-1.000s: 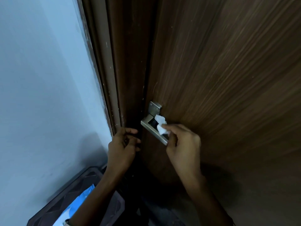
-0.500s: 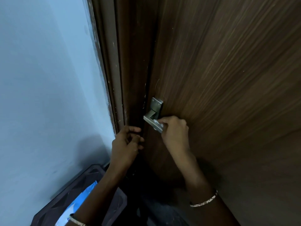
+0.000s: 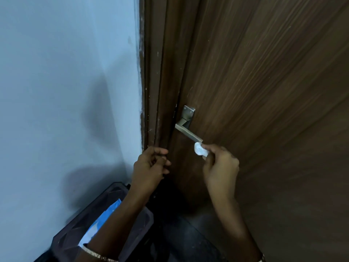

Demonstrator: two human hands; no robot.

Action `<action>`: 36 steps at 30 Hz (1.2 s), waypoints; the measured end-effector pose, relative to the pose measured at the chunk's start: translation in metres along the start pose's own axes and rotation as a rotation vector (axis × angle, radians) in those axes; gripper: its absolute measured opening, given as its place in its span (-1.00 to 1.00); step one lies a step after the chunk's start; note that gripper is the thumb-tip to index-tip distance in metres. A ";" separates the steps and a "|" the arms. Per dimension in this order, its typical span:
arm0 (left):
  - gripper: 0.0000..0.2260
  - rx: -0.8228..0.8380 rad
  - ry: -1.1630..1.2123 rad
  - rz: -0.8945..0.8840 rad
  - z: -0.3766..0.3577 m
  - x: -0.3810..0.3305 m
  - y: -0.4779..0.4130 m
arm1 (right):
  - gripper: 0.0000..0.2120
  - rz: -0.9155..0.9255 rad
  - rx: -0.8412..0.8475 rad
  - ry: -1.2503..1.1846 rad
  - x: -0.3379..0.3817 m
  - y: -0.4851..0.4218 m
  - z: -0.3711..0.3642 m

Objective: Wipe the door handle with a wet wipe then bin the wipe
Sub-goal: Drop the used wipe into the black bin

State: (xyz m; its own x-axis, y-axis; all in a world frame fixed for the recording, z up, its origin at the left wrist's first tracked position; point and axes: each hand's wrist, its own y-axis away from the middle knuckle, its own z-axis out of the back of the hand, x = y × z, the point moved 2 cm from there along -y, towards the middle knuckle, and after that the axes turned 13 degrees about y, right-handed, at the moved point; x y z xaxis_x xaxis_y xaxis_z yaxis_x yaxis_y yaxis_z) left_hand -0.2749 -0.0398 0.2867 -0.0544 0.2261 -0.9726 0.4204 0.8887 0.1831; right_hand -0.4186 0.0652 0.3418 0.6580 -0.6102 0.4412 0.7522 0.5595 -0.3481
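A silver lever door handle (image 3: 187, 131) sticks out from the brown wooden door (image 3: 264, 91), under its square back plate. My right hand (image 3: 220, 165) pinches a small crumpled white wet wipe (image 3: 200, 149) at the free end of the lever, right at the tip. My left hand (image 3: 151, 165) curls its fingers around the door's edge just below and left of the handle. A dark bin (image 3: 75, 231) stands on the floor at the lower left, partly hidden by my left forearm.
A pale blue wall (image 3: 66, 91) fills the left side, meeting the dark brown door frame (image 3: 156, 72). Blue and white packaging (image 3: 98, 224) lies inside the bin. Dark floor shows between bin and door.
My right hand has slid the wipe from the lever's inner part, near the plate, out to its free end. The left hand stays on the door edge.
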 end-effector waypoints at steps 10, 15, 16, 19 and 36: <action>-0.77 0.044 0.191 0.059 0.094 -0.009 0.088 | -0.80 -0.377 0.599 -1.009 0.071 0.136 -0.022; -0.82 -0.045 0.223 0.056 0.169 0.001 0.143 | -0.83 -0.416 0.645 -0.949 0.110 0.209 -0.033; -0.82 -0.079 0.235 0.073 0.186 0.004 0.154 | -0.84 -0.409 0.656 -0.914 0.119 0.224 -0.036; -0.85 -0.202 0.242 0.111 0.234 0.017 0.186 | -0.87 -0.352 0.713 -0.848 0.146 0.264 -0.045; -0.83 -0.834 0.364 0.330 0.428 0.160 0.310 | -0.92 -0.133 1.325 -0.541 0.228 0.465 -0.189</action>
State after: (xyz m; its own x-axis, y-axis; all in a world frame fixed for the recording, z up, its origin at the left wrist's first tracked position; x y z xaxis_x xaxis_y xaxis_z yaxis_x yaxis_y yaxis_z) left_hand 0.2341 0.1017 0.1266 -0.3847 0.5002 -0.7758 -0.3056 0.7240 0.6184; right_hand 0.0879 0.0805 0.1239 0.2666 -0.5827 0.7677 0.0224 0.8000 0.5995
